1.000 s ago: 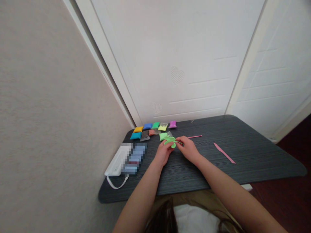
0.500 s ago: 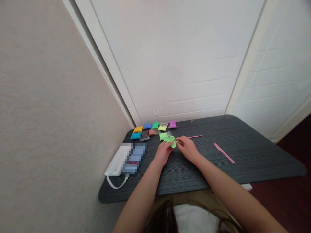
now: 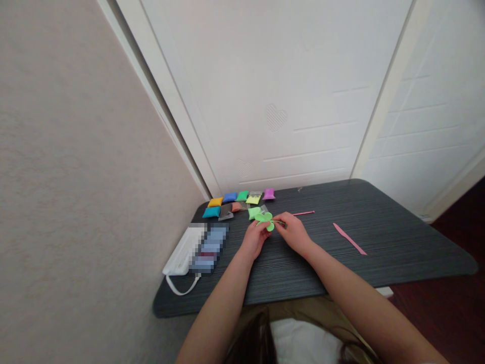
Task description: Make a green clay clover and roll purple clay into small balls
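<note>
On the table (image 3: 401, 247), packets (image 3: 211, 212) lie behind the phone (image 3: 209, 248) and left of 2 tools (image 3: 349, 238).

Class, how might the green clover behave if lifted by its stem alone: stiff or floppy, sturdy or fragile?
The green clover would probably droop, since its stem looks thin beside the broad lobes. The narrow join may bend or tear. Rolling seems unlikely, as the lobes look flat.

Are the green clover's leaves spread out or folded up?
Spread out. The leaves fan out different ways by the left hand, and the right hand holds the stem.
</note>
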`<state>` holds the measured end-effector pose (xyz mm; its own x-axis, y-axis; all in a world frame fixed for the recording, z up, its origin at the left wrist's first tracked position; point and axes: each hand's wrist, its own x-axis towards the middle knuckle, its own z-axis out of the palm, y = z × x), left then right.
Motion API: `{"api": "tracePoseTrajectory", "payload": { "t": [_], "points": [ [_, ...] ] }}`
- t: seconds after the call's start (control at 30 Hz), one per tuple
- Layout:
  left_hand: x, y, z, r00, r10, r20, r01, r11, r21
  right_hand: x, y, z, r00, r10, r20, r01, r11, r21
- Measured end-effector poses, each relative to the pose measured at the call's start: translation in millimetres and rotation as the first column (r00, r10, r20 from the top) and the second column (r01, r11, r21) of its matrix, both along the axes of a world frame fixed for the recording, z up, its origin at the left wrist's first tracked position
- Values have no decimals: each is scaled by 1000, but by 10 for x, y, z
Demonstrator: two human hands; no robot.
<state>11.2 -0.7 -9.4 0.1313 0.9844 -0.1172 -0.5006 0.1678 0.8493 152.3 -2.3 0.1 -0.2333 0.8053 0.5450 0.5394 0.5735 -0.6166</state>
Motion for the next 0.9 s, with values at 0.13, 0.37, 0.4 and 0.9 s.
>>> {"api": "tracePoseTrajectory", "payload": {
  "t": [0.13, 0.37, 0.4, 0.9],
  "points": [
    [5, -1, 1, 1000, 6, -4, -6, 1000, 3, 7, -5, 7, 1000, -12, 14, 12, 1000, 1],
    [20, -8, 16, 1000, 11, -15, -11, 1000, 5, 4, -8, 7, 999, -29, 17, 29, 1000, 4],
    [20, -9, 17, 1000, 13, -17, -13, 1000, 3, 3, -10, 7, 999, -31, 18, 31, 1000, 4],
    [27, -2, 11, 998, 29, -58, -30, 1000, -1, 1, -1, 4, 999, -30, 39, 31, 999, -17]
  ]
}}
